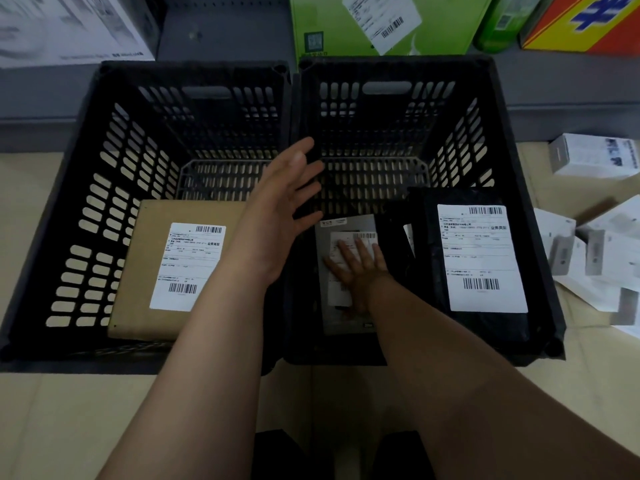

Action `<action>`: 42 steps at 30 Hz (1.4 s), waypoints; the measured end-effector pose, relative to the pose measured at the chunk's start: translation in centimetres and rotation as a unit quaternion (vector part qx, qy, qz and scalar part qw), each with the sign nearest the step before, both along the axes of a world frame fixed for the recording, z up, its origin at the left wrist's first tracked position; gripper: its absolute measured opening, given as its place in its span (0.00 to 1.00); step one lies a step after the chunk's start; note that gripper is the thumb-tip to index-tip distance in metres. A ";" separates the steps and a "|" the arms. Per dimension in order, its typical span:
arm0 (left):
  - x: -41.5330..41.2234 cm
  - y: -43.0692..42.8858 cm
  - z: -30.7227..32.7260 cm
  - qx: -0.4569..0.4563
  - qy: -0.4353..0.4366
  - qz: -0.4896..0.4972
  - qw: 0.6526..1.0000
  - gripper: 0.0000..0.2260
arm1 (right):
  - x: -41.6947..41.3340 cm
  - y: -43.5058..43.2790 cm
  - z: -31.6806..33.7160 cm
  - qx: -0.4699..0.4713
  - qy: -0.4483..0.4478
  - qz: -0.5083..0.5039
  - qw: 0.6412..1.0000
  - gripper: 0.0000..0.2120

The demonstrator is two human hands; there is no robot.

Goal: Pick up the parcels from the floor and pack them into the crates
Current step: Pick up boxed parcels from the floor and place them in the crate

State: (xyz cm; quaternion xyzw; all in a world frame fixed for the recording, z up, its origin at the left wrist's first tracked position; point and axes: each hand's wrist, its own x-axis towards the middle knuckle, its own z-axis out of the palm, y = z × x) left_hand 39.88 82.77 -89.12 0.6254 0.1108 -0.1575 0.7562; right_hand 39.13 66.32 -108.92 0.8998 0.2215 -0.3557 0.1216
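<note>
Two black slotted crates stand side by side, the left crate and the right crate. A brown cardboard parcel with a white label lies in the left crate. In the right crate lie a grey parcel and a black parcel with a large white label. My right hand presses flat on the grey parcel's label, fingers straight. My left hand hovers open over the wall between the crates, holding nothing.
Several white parcels lie on the cardboard-covered floor to the right of the crates. Behind the crates a grey shelf holds a green box, a white box and a red-yellow box.
</note>
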 end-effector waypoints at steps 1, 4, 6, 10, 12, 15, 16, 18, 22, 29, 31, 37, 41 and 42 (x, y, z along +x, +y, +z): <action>-0.1 0.1 0.0 -0.006 0.003 -0.004 1.000 0.27 | 0.0 -0.1 0.2 0.002 0.004 -0.006 1.000 0.57; -0.1 0.3 0.0 -0.016 0.011 -0.016 1.000 0.30 | 0.2 0.4 0.7 0.004 0.033 -0.021 0.999 0.58; -0.1 0.4 -0.1 -0.021 0.020 -0.019 0.999 0.28 | 0.4 0.9 0.8 -0.011 0.049 -0.031 0.998 0.58; -0.1 0.4 -0.2 -0.019 0.033 -0.023 0.999 0.26 | 0.7 1.2 0.8 -0.025 0.072 -0.060 0.995 0.58; -0.2 0.5 -0.2 -0.014 0.034 -0.026 0.999 0.24 | 0.7 1.2 1.0 -0.017 0.073 -0.063 0.995 0.58; -0.2 0.5 -0.3 -0.005 0.037 -0.023 0.999 0.20 | 0.5 1.2 1.4 0.003 0.082 -0.073 0.994 0.61; -0.2 0.5 -0.3 0.002 0.034 -0.018 0.999 0.18 | 0.4 1.3 1.5 0.007 0.088 -0.074 0.993 0.63; -0.2 0.4 -0.3 0.020 0.028 -0.003 0.999 0.16 | 0.3 1.5 1.5 0.005 0.094 -0.061 0.994 0.67; -0.5 0.5 -0.1 0.031 0.035 0.021 0.999 0.17 | 0.1 1.0 0.9 -0.002 0.085 -0.050 0.995 0.68; -0.7 0.9 0.2 0.082 0.034 0.051 0.995 0.23 | 0.3 1.5 0.1 0.014 0.081 -0.102 0.991 0.67; -0.8 1.0 0.4 0.077 0.035 0.052 0.995 0.23 | 0.6 2.0 0.4 0.022 0.110 -0.109 0.988 0.70; -0.8 1.0 0.4 0.061 0.038 0.047 0.996 0.23 | 0.6 1.7 1.1 0.041 0.164 -0.112 0.979 0.68; -0.8 0.8 0.3 0.051 0.029 0.036 0.998 0.23 | 0.3 1.6 1.2 0.052 0.150 -0.127 0.979 0.66; -0.8 0.7 0.2 0.048 0.028 0.033 0.998 0.23 | 0.3 1.7 1.4 0.049 0.152 -0.129 0.979 0.65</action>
